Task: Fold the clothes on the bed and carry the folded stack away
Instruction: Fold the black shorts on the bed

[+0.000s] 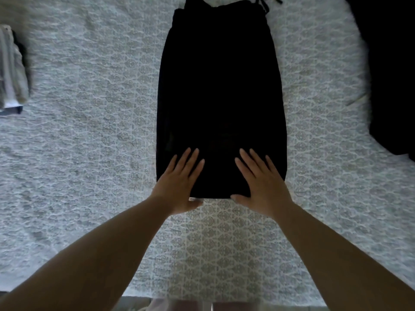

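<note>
A long black garment (220,90) lies flat in the middle of the bed, folded into a narrow strip with a drawstring at its far end. My left hand (179,182) rests flat on its near left corner, fingers straight and spread. On the near right corner my right hand (260,182) lies flat in the same way. Both thumbs sit at the garment's near edge.
The bed (89,153) has a pale patterned cover. A folded stack of grey and white clothes (11,68) sits at the far left edge. Another black garment (390,75) lies loose at the right. The bed's near edge runs along the bottom of the view.
</note>
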The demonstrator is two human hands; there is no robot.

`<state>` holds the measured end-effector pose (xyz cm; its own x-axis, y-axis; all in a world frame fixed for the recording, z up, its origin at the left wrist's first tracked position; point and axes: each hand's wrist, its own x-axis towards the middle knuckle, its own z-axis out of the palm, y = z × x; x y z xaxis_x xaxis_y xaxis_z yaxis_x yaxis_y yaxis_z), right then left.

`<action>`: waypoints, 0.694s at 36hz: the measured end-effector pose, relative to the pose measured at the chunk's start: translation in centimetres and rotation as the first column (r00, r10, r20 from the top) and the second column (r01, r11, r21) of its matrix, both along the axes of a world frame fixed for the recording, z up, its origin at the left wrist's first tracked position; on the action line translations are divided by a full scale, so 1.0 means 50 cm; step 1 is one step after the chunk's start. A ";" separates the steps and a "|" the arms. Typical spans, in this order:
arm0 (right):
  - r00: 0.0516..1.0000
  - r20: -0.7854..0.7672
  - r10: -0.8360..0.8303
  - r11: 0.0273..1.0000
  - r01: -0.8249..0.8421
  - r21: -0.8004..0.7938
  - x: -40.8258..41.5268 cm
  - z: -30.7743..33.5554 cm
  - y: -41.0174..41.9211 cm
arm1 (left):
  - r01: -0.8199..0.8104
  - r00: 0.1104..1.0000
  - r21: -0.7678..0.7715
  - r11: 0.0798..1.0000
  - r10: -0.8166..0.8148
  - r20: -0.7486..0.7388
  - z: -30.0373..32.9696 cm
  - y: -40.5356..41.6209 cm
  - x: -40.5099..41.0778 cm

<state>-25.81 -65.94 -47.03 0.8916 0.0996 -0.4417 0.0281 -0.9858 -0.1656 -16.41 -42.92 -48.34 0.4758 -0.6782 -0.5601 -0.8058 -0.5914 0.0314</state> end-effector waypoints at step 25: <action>0.864 -0.461 -0.200 0.947 0.291 0.135 0.025 0.113 -0.053 | -0.241 0.932 0.184 0.953 0.280 -0.230 0.159 0.033 0.028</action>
<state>-24.58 -68.60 -41.36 0.6185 0.0269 -0.7853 -0.3305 -0.8978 -0.2911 -15.01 -41.28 -40.38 0.4551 -0.4482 -0.7694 -0.6001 -0.7927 0.1068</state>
